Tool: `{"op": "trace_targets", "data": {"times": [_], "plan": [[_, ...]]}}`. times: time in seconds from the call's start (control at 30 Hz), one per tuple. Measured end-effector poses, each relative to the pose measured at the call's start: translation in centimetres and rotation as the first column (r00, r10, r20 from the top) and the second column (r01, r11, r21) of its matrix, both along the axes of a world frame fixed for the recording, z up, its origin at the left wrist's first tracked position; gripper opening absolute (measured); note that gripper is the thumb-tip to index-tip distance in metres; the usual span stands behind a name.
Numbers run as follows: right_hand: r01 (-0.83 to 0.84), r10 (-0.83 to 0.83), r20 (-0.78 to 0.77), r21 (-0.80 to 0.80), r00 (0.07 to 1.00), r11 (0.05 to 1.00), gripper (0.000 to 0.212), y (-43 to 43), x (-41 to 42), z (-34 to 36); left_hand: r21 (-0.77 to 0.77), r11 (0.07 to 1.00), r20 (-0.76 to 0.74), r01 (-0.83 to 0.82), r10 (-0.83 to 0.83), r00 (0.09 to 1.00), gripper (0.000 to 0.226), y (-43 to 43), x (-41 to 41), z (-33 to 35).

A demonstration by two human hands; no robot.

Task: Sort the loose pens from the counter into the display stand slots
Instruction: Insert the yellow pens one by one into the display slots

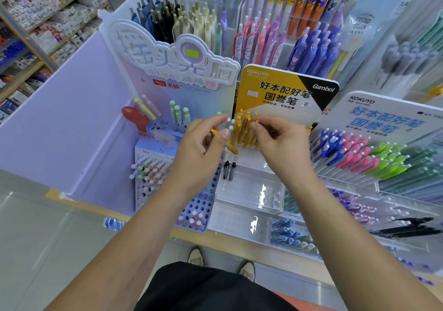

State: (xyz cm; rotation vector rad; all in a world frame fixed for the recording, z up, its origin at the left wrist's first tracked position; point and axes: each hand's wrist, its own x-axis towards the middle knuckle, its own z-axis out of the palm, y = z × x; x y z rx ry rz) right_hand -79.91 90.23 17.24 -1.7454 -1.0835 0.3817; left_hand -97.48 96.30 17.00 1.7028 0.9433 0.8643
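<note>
Several loose yellow pens (230, 148) are sitting in the gripping left hand (203, 147), white ends up, just beside the yellow-card display stand (275, 90), where standing pens (243, 128) of the same colour are filling the slots. The right hand (280, 143) is curling its fingers at their tops; whether it is pinching one is unclear. Feeding one pen at a time, upright, into a free slot is probably going to avoid knocking the neighbours.

The tan-edged bench (72, 201) carries a lavender side panel (72, 119) at the left, a blue perforated pen stand (201, 208) beside it, clear acrylic trays (249, 190) in front, and behind them a yellow display stand (275, 90) beside a white display stand (383, 119).
</note>
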Motion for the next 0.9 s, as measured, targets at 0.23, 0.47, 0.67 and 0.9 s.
{"op": "trace_targets", "data": {"times": [0.23,0.47,0.67,0.9], "plan": [[0.037,-0.037,0.132,-0.001,0.991,0.999,0.009,0.6,0.0,-0.7,-0.011,1.000,0.051,0.014,-0.013,0.999,0.016,1.3,1.9,1.6],[0.020,-0.017,0.125,-0.020,0.992,1.000,0.014,0.6,0.5,-1.1,0.063,0.996,-0.044,0.067,-0.064,0.997,0.014,3.3,2.6,1.9],[0.011,-0.009,0.072,-0.015,0.997,1.000,0.014,0.5,0.5,-1.2,0.279,0.960,-0.094,0.029,-0.003,0.996,0.011,3.9,2.9,1.4],[0.008,-0.005,0.076,-0.034,0.997,0.999,0.015,0.3,0.9,-1.0,0.443,0.896,-0.172,0.043,0.038,0.984,0.017,5.3,2.8,1.9]]}}
